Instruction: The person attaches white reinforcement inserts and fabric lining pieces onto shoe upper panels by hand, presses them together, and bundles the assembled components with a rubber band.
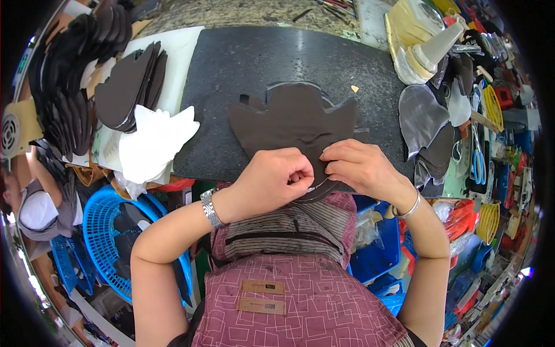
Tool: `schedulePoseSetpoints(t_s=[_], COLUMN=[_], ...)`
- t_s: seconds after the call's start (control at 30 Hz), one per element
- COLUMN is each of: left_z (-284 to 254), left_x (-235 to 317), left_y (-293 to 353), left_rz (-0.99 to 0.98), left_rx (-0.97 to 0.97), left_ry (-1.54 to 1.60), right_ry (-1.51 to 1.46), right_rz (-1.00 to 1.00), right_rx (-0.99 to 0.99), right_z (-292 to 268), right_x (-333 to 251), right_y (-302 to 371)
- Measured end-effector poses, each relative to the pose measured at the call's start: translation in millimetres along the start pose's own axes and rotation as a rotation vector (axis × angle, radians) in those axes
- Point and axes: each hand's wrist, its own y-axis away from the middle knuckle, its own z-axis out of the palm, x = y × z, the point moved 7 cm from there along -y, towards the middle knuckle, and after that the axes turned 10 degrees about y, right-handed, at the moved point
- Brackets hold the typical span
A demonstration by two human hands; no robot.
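Observation:
A dark brown, leather-like cut piece (292,118) with pointed side wings lies on the black work board (237,63), its near end hanging over the front edge toward me. My left hand (280,173) is closed at that near end, fingers curled in and their tips partly hidden. Close beside it, my right hand (358,168) pinches the piece's near right edge between thumb and fingers. A thin pale line shows along the edge below the hands. Small creases run across the piece just above my fingers.
White cut pieces (153,141) and a stack of brown pieces (130,89) lie on the left. A glue-crusted container with a cone-shaped spout (425,52) stands at back right, near grey pieces (422,115) and blue-handled scissors (478,165). Below left is a blue basket (95,222).

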Motion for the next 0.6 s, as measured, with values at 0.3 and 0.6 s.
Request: schedulePoseSetpoints(t_s=[0.3,0.6], left_z=[0.7,-0.7], left_x=[17.3,20.6], left_y=[5.3,-7.9], left_rz=[0.231,0.001], left_rx=[0.221,0.331], left_ry=[-0.442,-0.439], right_ry=[-0.023,-0.184], right_rz=[0.085,0.286], right_rx=[-0.037,0.234], right_z=[0.2,8.4], right_x=[0.9,24.0], right_y=[-12.7,-0.4])
